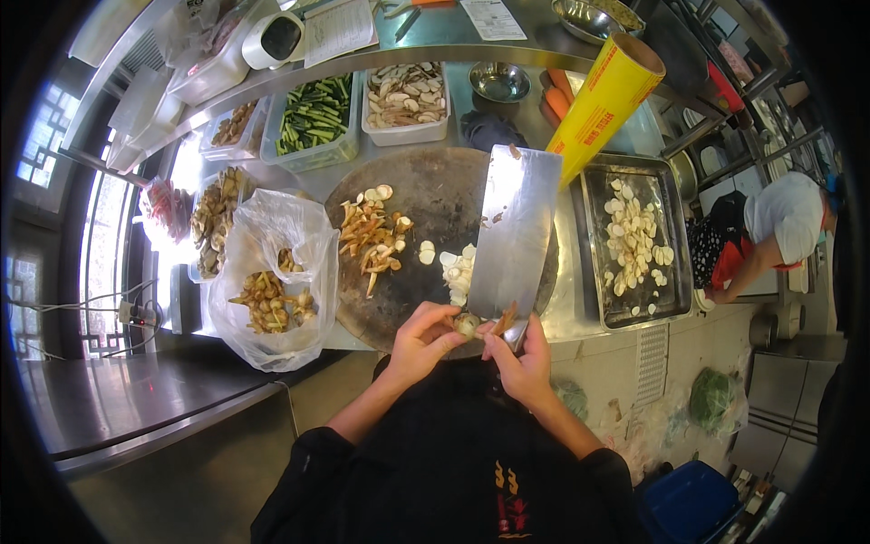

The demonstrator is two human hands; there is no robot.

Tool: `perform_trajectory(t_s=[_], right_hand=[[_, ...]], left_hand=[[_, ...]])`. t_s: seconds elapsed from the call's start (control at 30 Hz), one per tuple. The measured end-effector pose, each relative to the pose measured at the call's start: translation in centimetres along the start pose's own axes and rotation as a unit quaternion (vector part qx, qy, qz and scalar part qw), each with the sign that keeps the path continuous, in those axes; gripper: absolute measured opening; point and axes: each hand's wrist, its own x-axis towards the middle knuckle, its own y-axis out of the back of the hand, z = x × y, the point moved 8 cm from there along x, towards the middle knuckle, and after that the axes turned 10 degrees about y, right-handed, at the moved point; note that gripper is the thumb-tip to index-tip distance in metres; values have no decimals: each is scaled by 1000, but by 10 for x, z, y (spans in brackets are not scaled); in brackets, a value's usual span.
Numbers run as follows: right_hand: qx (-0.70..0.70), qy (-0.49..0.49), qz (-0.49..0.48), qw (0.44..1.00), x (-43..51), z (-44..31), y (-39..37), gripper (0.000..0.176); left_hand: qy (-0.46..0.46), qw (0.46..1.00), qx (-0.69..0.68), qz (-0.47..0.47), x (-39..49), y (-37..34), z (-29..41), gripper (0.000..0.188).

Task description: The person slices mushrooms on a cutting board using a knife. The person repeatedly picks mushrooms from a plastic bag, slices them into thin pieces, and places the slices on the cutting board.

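Observation:
My left hand (423, 340) holds a small rounded bulb-like vegetable piece (466, 325) between thumb and fingers. In my right hand (522, 357) is the handle end of a wide cleaver (514, 231), its blade pointing away over the round chopping board (380, 319); the fingers also touch the piece and a brown peel (504, 319). White slices (459, 270) lie left of the blade, partly hidden by it. Brown stem trimmings (374, 234) are heaped on the board's left. Beside the board, a clear plastic bag (234, 292) holds more brownish pieces (272, 302).
A metal tray (682, 272) with pale slices stands right of the board. Behind are a tub of cut green vegetables (316, 112), a tub of sliced mushrooms (408, 98), a steel bowl (499, 81) and a leaning yellow roll (601, 112). A person (781, 217) works at far right.

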Motion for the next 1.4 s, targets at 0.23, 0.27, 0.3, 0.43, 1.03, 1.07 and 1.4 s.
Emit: perform_trajectory(t_s=[0.23,0.27,0.3,0.43,1.03,1.07,1.4], right_hand=[[16,4,-24,1000,-1,2,-7,27],[22,2,-25,999,-1,3,-7,27],[29,4,-26,999,-1,3,-8,28],[36,1,-22,999,-1,5,-5,28],[14,-12,34,999,5,4,21,25],[23,-25,39,999,6,6,21,24],[15,-59,-28,998,17,21,-18,34]], left_hand=[[-129,969,210,35,0,1,18,7],[-117,972,200,48,1,3,15,5],[-90,977,186,62,2,7,9,5],[68,989,32,124,10,30,-17,7],[-97,845,454,267,37,115,88,15],[-92,874,422,223,33,100,83,15],[-126,885,439,87,-16,-25,45,36]])
